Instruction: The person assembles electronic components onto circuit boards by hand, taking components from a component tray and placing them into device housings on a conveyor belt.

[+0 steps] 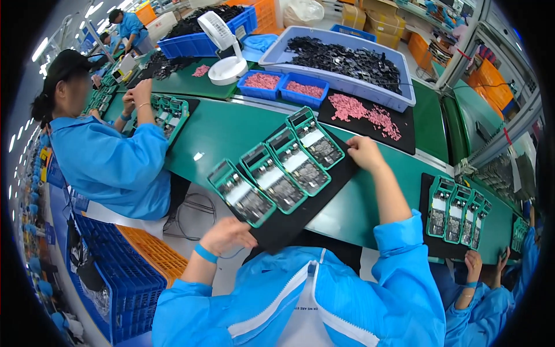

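Open bench (407, 179) right of your right hand (365, 154), up to next mat (444, 248); also left, between your black mat (283, 232) and co-worker's arm (151, 139). Beyond, blue bins (300, 100), white fan (226, 73) in the way.

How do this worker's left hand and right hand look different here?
The left hand has a blue band at its wrist; the right hand shows none.
The left hand is by the black mat's near end, the right hand by its far right side.
Both are bare.
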`<control>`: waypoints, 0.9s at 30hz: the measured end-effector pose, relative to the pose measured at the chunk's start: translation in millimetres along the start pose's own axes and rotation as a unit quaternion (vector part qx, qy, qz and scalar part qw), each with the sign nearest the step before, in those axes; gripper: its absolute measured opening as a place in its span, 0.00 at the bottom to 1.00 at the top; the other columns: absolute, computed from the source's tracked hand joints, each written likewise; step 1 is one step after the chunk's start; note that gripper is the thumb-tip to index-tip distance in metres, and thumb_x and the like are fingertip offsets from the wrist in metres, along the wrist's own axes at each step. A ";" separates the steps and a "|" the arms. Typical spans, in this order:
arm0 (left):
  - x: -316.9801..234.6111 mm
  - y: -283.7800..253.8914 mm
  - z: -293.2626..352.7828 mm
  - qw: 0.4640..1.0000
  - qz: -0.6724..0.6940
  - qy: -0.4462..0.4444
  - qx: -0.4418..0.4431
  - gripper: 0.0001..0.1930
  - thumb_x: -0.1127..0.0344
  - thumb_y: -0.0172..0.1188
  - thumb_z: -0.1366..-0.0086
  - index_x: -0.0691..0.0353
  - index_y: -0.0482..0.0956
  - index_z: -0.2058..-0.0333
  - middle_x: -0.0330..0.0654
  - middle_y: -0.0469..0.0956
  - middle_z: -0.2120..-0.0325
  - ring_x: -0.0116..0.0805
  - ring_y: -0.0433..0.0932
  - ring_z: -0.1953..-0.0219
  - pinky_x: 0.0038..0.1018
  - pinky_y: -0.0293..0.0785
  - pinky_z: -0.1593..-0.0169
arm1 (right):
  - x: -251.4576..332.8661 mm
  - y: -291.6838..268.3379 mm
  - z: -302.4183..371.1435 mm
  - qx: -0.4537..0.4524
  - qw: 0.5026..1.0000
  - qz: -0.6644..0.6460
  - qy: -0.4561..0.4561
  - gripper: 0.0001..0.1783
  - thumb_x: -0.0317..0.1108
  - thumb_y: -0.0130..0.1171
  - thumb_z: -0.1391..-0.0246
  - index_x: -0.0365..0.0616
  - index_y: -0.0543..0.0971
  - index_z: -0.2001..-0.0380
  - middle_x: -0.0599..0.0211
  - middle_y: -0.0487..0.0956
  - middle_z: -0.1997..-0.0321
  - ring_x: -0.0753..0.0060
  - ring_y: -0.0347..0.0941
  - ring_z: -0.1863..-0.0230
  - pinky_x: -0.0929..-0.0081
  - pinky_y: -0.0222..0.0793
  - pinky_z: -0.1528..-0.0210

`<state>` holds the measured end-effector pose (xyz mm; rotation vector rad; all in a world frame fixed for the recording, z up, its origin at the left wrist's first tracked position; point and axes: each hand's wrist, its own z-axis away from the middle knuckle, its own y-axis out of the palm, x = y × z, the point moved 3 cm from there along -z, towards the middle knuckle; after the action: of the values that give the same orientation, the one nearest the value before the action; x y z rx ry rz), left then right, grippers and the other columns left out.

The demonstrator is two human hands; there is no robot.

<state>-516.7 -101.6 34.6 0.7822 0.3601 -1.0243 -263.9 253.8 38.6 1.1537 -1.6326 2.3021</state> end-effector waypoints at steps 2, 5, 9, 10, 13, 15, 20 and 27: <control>-28.7 13.4 26.8 0.993 -0.029 -0.083 0.083 0.16 0.64 0.60 0.38 0.76 0.78 0.61 0.57 0.82 0.66 0.44 0.83 0.66 0.32 0.81 0.60 | 21.5 -30.1 -6.3 0.036 0.998 -0.047 0.024 0.14 0.25 0.62 0.58 0.38 0.82 0.64 0.63 0.81 0.73 0.71 0.78 0.69 0.72 0.73 0.63; -20.3 25.9 19.3 0.971 -0.027 -0.165 0.171 0.20 0.59 0.60 0.36 0.69 0.76 0.52 0.49 0.81 0.60 0.34 0.80 0.61 0.26 0.76 0.56 | 32.2 -45.0 -20.0 0.063 0.997 -0.007 0.040 0.13 0.25 0.62 0.58 0.38 0.82 0.64 0.66 0.81 0.73 0.73 0.77 0.69 0.74 0.73 0.63; -18.3 49.3 -5.2 0.943 -0.107 -0.157 0.274 0.22 0.52 0.56 0.32 0.67 0.78 0.54 0.38 0.78 0.65 0.23 0.74 0.62 0.21 0.70 0.56 | 25.9 -34.9 -24.4 -0.045 0.998 0.007 0.046 0.17 0.24 0.57 0.57 0.43 0.83 0.61 0.61 0.83 0.64 0.66 0.79 0.60 0.71 0.73 0.55; -17.3 54.1 -10.0 0.921 -0.132 -0.186 0.315 0.24 0.49 0.54 0.32 0.67 0.77 0.52 0.37 0.77 0.64 0.23 0.73 0.60 0.21 0.70 0.53 | 21.9 -31.2 -21.9 -0.086 0.996 -0.004 0.022 0.17 0.23 0.57 0.57 0.43 0.83 0.60 0.60 0.83 0.63 0.64 0.79 0.59 0.70 0.73 0.53; -7.3 53.2 -22.2 0.912 -0.141 -0.166 0.349 0.30 0.45 0.51 0.31 0.67 0.72 0.45 0.38 0.75 0.57 0.27 0.72 0.53 0.21 0.65 0.45 | 38.1 -15.9 -12.5 -0.183 0.983 0.009 0.012 0.15 0.27 0.56 0.52 0.45 0.83 0.60 0.58 0.82 0.61 0.60 0.79 0.57 0.68 0.72 0.50; -6.1 36.6 -19.8 0.908 -0.132 -0.171 0.358 0.30 0.47 0.52 0.32 0.64 0.67 0.40 0.41 0.73 0.50 0.29 0.70 0.48 0.23 0.60 0.41 | 39.6 -7.5 -2.4 -0.215 0.976 -0.007 0.012 0.13 0.29 0.55 0.50 0.45 0.83 0.61 0.58 0.82 0.61 0.60 0.79 0.57 0.69 0.72 0.50; -43.9 -41.1 3.9 0.921 -0.373 -0.020 0.109 0.17 0.58 0.69 0.45 0.65 0.82 0.63 0.43 0.80 0.71 0.29 0.79 0.66 0.23 0.74 0.60 | 45.2 1.4 18.7 -0.350 0.929 -0.102 -0.058 0.10 0.27 0.55 0.47 0.42 0.83 0.64 0.65 0.82 0.60 0.69 0.78 0.60 0.75 0.71 0.54; -85.6 -21.3 8.9 0.750 -0.509 0.423 -0.001 0.74 0.61 0.83 0.71 0.59 0.33 0.32 0.62 0.36 0.32 0.62 0.40 0.30 0.46 0.45 0.31 | 90.0 8.9 -33.9 -0.166 0.972 -0.024 -0.167 0.14 0.26 0.54 0.46 0.40 0.80 0.57 0.60 0.80 0.58 0.66 0.77 0.56 0.72 0.71 0.52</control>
<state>-578.1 -60.7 83.8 1.0403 1.7229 -1.6161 -349.7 248.4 82.7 1.5306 -1.9762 1.7799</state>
